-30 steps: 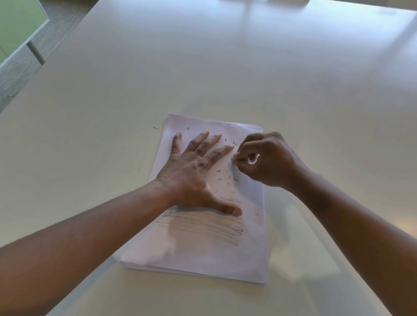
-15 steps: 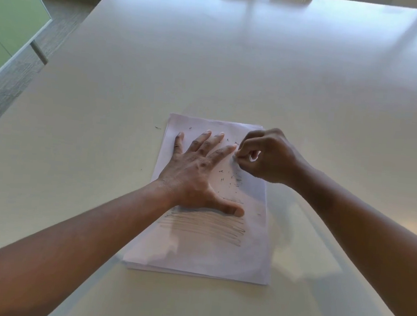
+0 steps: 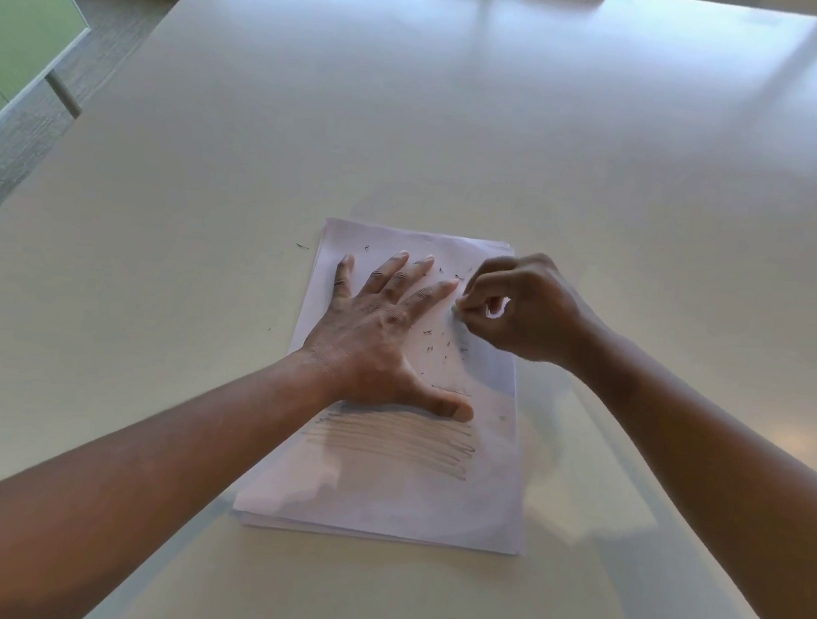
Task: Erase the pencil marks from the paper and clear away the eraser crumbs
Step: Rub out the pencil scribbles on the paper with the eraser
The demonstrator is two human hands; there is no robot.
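Note:
A thin stack of white paper [image 3: 393, 497] lies on the pale table. Grey pencil lines [image 3: 394, 440] run across its lower middle. Dark eraser crumbs [image 3: 435, 344] are scattered over its upper half. My left hand [image 3: 379, 336] lies flat on the sheet with fingers spread, holding it down. My right hand [image 3: 521, 307] hovers at the paper's upper right edge, its fingers curled and pinching a small white eraser [image 3: 495, 311] whose tip touches the sheet beside my left forefinger. Most of the eraser is hidden in the fingers.
The pale glossy table [image 3: 462, 140] stretches far ahead and to both sides. A couple of stray crumbs [image 3: 302, 246] lie on the table left of the paper. A green panel [image 3: 10, 21] and grey floor show beyond the left edge.
My right hand with the eraser has shifted only slightly over the upper right of the paper. My left hand has stayed flat in the same place.

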